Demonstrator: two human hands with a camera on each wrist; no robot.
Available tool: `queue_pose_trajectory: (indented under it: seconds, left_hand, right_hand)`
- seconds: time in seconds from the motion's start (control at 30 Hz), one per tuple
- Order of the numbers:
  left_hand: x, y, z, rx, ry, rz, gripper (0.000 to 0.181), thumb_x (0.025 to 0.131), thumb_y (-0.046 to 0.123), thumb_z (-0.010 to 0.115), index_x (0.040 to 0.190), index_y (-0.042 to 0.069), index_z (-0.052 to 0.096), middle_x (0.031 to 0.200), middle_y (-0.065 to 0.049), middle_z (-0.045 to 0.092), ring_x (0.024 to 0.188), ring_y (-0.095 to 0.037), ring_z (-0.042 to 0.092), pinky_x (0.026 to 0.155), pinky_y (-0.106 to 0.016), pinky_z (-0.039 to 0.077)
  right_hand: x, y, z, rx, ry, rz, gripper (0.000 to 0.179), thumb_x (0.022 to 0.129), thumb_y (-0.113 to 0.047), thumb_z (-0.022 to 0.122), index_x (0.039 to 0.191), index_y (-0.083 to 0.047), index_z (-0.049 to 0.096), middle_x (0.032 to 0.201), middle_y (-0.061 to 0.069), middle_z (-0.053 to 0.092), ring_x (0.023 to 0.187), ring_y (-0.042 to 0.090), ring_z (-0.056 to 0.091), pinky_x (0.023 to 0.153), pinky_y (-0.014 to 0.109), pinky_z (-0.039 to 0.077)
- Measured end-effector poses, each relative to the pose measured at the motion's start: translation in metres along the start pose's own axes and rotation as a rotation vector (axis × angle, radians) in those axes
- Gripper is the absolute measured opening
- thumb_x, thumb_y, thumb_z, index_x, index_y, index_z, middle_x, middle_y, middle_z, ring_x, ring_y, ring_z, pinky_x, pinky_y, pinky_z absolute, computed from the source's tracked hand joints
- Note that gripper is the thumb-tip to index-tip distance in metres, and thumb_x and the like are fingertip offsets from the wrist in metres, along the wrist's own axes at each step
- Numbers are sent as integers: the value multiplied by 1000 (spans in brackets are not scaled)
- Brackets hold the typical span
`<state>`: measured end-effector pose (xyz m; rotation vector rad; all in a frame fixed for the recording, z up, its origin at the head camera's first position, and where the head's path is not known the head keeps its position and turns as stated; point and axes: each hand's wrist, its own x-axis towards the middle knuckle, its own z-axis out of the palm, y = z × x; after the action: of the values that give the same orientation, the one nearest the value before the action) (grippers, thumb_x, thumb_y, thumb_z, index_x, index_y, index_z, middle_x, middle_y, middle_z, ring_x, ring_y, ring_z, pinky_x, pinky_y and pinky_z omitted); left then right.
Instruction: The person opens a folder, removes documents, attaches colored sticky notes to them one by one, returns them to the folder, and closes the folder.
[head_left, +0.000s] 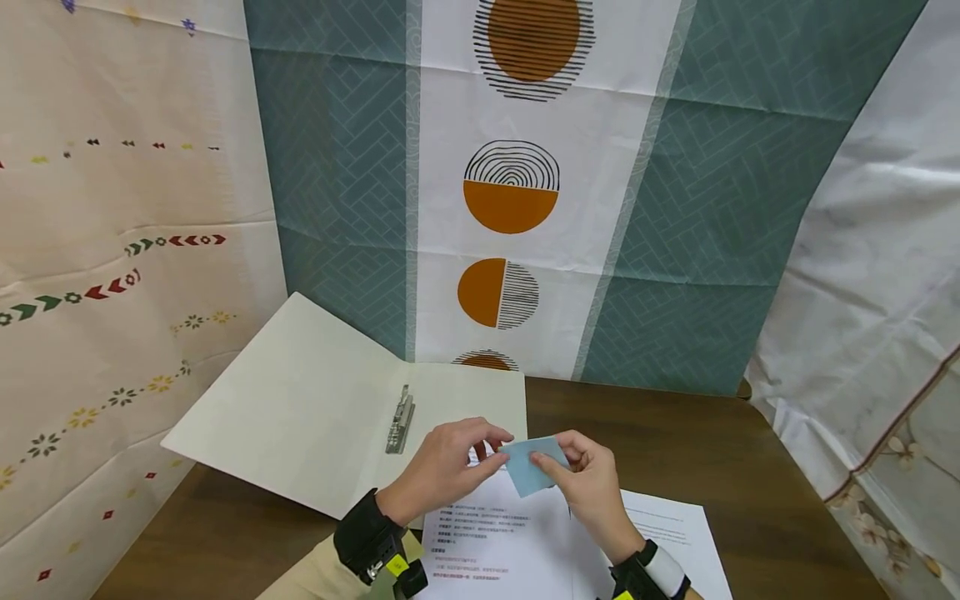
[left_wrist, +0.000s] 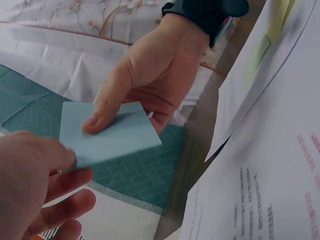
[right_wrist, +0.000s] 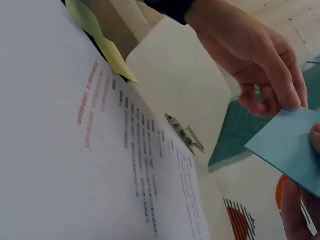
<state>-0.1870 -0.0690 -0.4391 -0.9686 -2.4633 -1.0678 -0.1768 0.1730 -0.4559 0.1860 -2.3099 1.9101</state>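
Note:
A light blue sticky note pad (head_left: 525,475) is held up between both hands, over the printed sheets. My right hand (head_left: 596,487) grips it, the thumb flat on its face and the fingers behind. At its left corner, my left hand (head_left: 446,462) pinches the edge with thumb and index finger; the other fingers are loosely bent. In the left wrist view the pad (left_wrist: 125,137) is tilted and the right thumb lies across it. The right wrist view shows part of the pad (right_wrist: 287,145) cut off by the frame's edge.
Printed sheets (head_left: 487,533) lie under the hands, with another sheet (head_left: 678,533) to the right. Behind them an open white folder (head_left: 300,417) with a metal clip (head_left: 401,423) leans left. Yellow-green sticky notes (right_wrist: 117,57) stand at the papers' edge. Patterned cloth (head_left: 337,167) hangs behind the brown table (head_left: 645,433).

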Motion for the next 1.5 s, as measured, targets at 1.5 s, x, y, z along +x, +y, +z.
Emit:
queue_pose_trajectory:
  seconds: [1.5]
  left_hand:
    - [-16,-14,-9,-234,15,-262,21,99,21,88,86,13,73,80,2,71,76,-1,57,70,-20,51]
  right_hand:
    - [4,0,-6,-17,-138,-15,33,107,-8,74,138,3,69,117,25,85,90,7,86,70,29,65]
